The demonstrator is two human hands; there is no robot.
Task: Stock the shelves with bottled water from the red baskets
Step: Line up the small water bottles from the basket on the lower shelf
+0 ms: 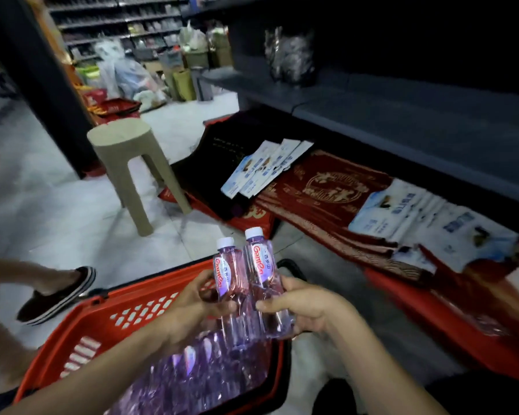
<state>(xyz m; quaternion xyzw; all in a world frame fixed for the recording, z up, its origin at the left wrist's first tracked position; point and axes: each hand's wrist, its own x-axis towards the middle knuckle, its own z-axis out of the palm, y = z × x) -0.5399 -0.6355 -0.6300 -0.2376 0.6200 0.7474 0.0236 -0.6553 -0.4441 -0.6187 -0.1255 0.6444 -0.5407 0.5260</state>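
- Two small clear water bottles were held upright, side by side and touching, above the far rim of the red basket [132, 298].
- The left-hand bottle [229, 274] was gripped by the left hand [198, 298], and the right-hand bottle [261, 265] by the right hand [300, 304].
- Each hand's fingers were curled round the lower body of its bottle, below the label, and the white caps were left free.
- A heap of loose bottles [192, 375] was seen lying in the basket, beneath the forearms.
- The grey shelf [387, 115] was seen up and to the right, well apart from both hands.
- The bottles were judged light and sealed. Their thin walls were thought likely to dent under a hard squeeze, and their surface was judged smooth and perhaps slippery.
- A hold round the labelled middle was judged the firmest. A grasp by the cap alone was judged less steady for standing a bottle down on the shelf.
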